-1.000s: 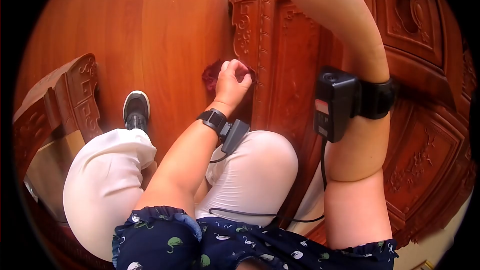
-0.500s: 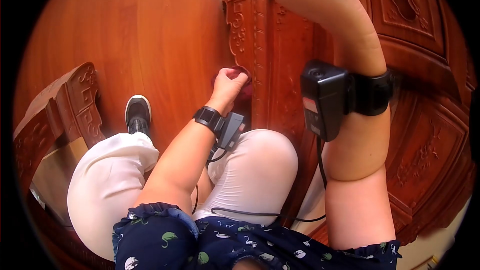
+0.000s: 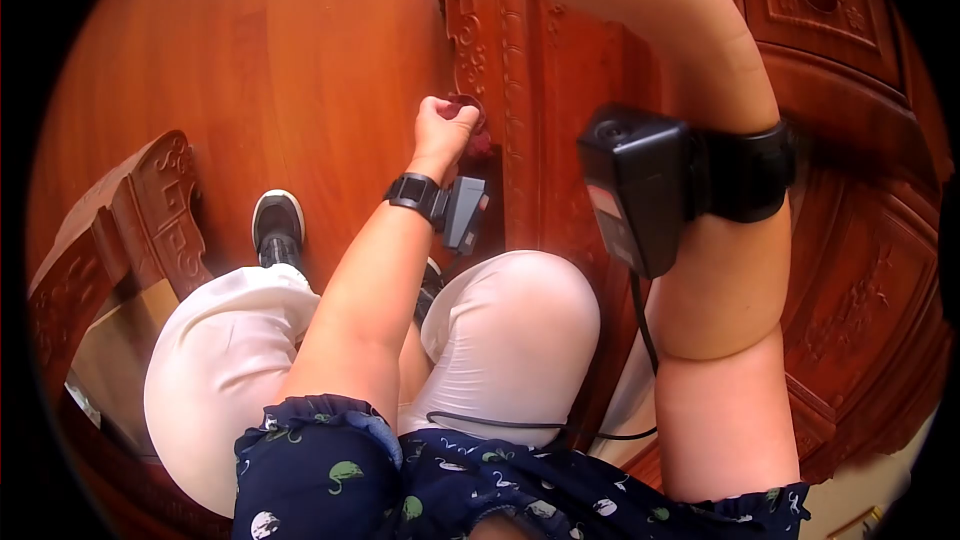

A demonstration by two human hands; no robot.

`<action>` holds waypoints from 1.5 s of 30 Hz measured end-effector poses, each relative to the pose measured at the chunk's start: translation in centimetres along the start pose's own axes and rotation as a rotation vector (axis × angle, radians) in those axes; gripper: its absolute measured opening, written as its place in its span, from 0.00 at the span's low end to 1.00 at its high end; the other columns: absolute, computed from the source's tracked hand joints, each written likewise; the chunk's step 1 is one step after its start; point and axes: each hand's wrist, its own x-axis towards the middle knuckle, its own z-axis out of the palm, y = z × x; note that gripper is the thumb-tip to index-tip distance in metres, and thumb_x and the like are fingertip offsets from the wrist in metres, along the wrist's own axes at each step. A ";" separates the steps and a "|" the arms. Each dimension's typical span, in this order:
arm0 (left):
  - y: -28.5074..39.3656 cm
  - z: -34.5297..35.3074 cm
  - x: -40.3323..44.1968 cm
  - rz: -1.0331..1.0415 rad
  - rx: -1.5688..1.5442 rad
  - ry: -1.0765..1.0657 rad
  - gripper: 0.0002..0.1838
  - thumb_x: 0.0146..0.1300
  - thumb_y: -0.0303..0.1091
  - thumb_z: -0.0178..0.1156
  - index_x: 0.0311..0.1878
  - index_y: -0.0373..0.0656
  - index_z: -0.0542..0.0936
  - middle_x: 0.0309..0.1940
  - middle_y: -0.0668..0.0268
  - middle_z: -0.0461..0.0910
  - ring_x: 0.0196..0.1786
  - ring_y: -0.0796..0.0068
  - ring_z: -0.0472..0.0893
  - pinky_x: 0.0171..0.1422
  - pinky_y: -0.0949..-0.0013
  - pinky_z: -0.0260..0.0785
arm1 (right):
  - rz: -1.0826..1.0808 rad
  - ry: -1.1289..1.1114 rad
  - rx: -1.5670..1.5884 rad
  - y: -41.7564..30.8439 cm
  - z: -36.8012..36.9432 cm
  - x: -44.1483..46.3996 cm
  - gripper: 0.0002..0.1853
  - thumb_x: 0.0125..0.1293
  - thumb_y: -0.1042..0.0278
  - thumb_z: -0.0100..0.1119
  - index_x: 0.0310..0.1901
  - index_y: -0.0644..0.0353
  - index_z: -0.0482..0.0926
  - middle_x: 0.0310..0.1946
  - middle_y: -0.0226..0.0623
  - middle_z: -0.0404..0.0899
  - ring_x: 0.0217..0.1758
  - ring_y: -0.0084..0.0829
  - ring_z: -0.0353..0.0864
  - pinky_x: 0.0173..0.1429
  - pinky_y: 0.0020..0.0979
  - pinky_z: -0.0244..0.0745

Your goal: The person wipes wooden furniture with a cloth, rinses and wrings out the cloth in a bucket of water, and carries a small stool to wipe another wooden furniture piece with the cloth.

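Observation:
My left hand (image 3: 443, 132) is closed in a pinch on a dark red cloth (image 3: 481, 143). The cloth lies against the scalloped edge of a carved reddish-brown wooden furniture piece (image 3: 515, 120), and my fingers hide part of it. A black strap with a small grey device (image 3: 465, 215) sits on my left wrist. My right arm reaches forward over the furniture, and its hand lies beyond the top edge of the view. A larger black device (image 3: 635, 190) is strapped to that forearm, with a cable hanging down.
Wooden floor (image 3: 300, 70) spreads out on the left, where my shoe (image 3: 278, 225) rests. Another carved wooden piece (image 3: 165, 190) stands at the far left. Carved panels (image 3: 860, 310) rise on the right. A black cable (image 3: 500, 424) crosses my lap.
My left hand has moved forward along the carved edge, bringing the dark red cloth with it. My right arm has shifted slightly forward, taking its hand out of view.

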 end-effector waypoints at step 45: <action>0.7 -4.6 2.1 -0.135 -0.326 -0.112 0.18 0.55 0.27 0.57 0.49 0.36 0.68 0.41 0.60 0.75 0.43 0.71 0.76 0.49 0.68 0.70 | 0.037 -0.114 0.004 2.2 0.8 1.0 0.12 0.59 0.70 0.50 0.34 0.74 0.76 0.25 0.51 0.76 0.27 0.34 0.75 0.36 0.31 0.71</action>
